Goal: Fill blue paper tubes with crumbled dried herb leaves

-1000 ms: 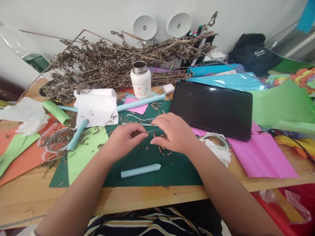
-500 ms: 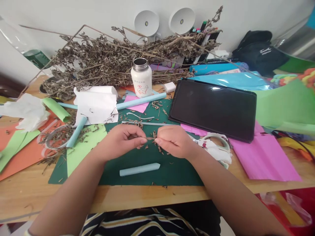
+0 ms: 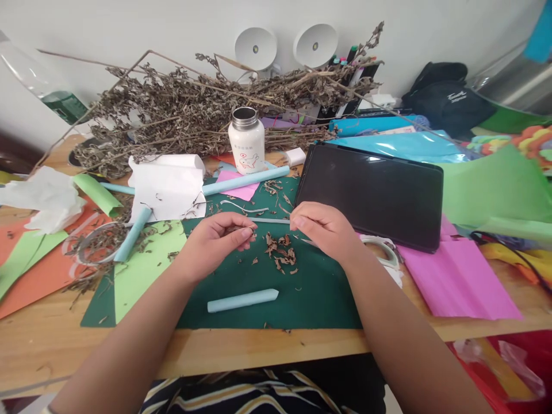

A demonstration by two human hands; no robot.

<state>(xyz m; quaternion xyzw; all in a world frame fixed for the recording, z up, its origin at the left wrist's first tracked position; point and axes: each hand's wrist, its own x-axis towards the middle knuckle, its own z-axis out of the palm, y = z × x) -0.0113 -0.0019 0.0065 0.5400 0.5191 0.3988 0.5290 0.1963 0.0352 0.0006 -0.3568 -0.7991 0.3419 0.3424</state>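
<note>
My left hand [image 3: 215,240] is over the dark green cutting mat [image 3: 314,296], its fingers pinched on a small dried sprig [image 3: 240,230]. My right hand [image 3: 322,230] is a short way to the right with curled fingertips pressed together; what they hold, if anything, is too small to see. A small heap of dried leaf crumbs [image 3: 282,254] lies on the mat between the two hands. A short light blue paper roll [image 3: 242,299] rests on the mat nearer to me.
A big pile of dried branches [image 3: 202,112] fills the back of the desk, behind a white bottle [image 3: 246,142]. A black tablet [image 3: 373,192] lies to the right, with pink paper [image 3: 457,276] and a tape roll [image 3: 386,248]. White paper [image 3: 168,185] and green paper [image 3: 144,264] lie to the left.
My hands, which met at the sprig, have drawn apart; the right hand slid right along it. More leaf crumbs now lie on the mat between them.
</note>
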